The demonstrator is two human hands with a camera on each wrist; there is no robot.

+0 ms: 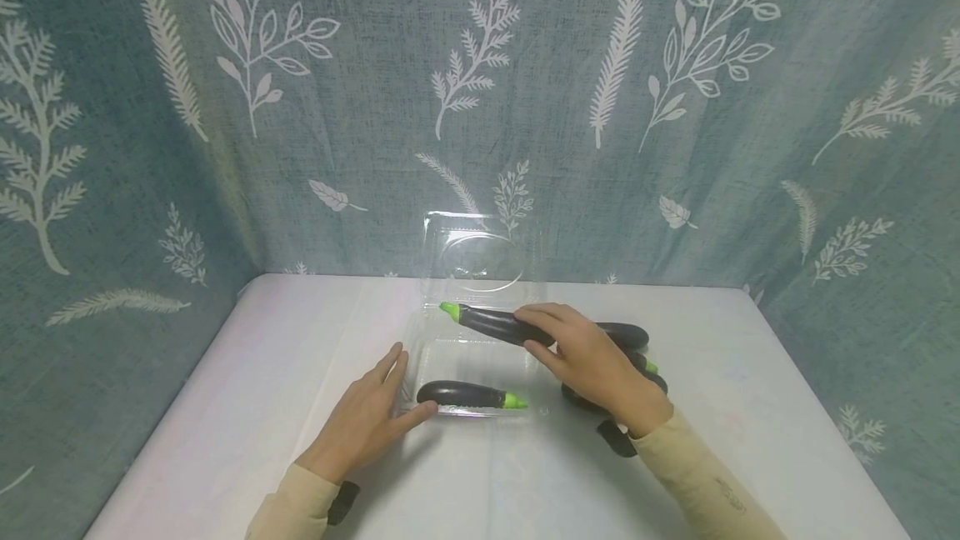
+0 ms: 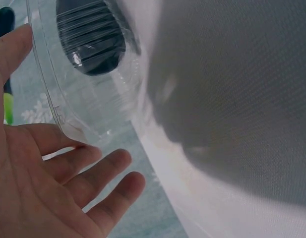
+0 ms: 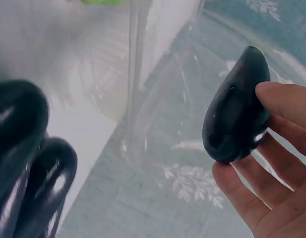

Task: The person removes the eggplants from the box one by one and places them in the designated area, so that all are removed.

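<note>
My right hand (image 1: 588, 357) pinches an eggplant (image 1: 487, 322) near its blunt dark end, between thumb and fingers. Held above the back of a clear plastic clamshell container (image 1: 480, 354), this eggplant has its green stem pointing left. Another eggplant (image 1: 459, 394) lies inside along the front wall, stem to the right; its dark end shows through the ribbed plastic in the left wrist view. At the container's left front corner, my left hand (image 1: 363, 419) has its fingers extended along the side and its thumb by the front rim.
Several more eggplants (image 1: 626, 335) lie in a heap right of the container, partly hidden by my right hand and forearm. The container's clear lid (image 1: 480, 261) stands raised at the back, close to the patterned curtain (image 1: 375, 107). A white cloth (image 1: 720, 407) covers the table.
</note>
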